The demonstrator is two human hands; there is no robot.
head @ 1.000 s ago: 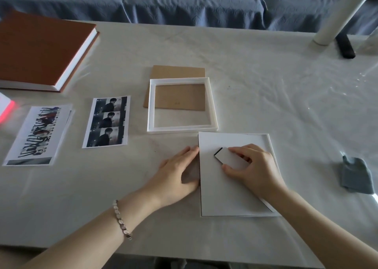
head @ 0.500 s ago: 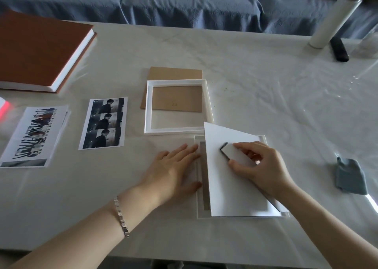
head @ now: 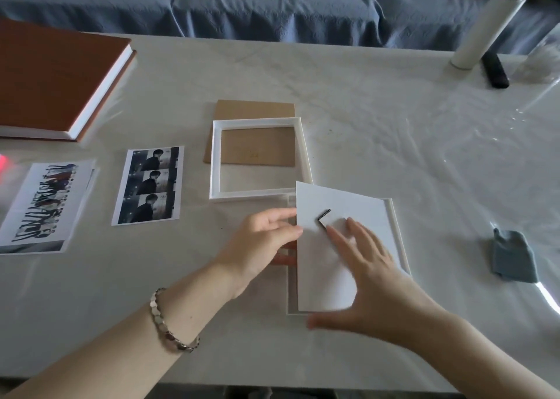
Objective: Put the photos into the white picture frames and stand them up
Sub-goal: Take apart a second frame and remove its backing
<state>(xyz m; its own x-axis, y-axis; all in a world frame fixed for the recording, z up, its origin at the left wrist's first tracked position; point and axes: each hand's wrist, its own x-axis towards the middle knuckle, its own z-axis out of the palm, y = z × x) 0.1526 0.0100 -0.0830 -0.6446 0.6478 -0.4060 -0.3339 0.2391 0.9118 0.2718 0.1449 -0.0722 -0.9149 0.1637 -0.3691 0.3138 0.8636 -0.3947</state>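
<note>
Two white frames lie flat on the tabletop (head: 394, 141). The near frame (head: 398, 235), front centre, carries a tilted white backing board (head: 357, 213). The far frame (head: 215, 159), just behind, is empty. Two photos lie to the left: strip photo (head: 148, 185), group photo (head: 45, 204). Left hand (head: 260, 241) pinches the board's edge. Right hand (head: 372, 286) is released, fingers spread over the board.

We record a clear, glossy plastic film, wrinkled and reflective, over the pale table (head: 363, 110). The open frame (head: 215, 162) looks like white moulded plastic with a satin finish. The board (head: 254, 109) beneath it is matt brown card or fibreboard; we cannot tell which. The backing panel (head: 348, 204) is smooth, matt white. The photo strip (head: 148, 185) and group print (head: 45, 207) are paper. The cloth (head: 513, 254) is soft grey fabric. The bracelet (head: 165, 326) is polished metal links.
</note>
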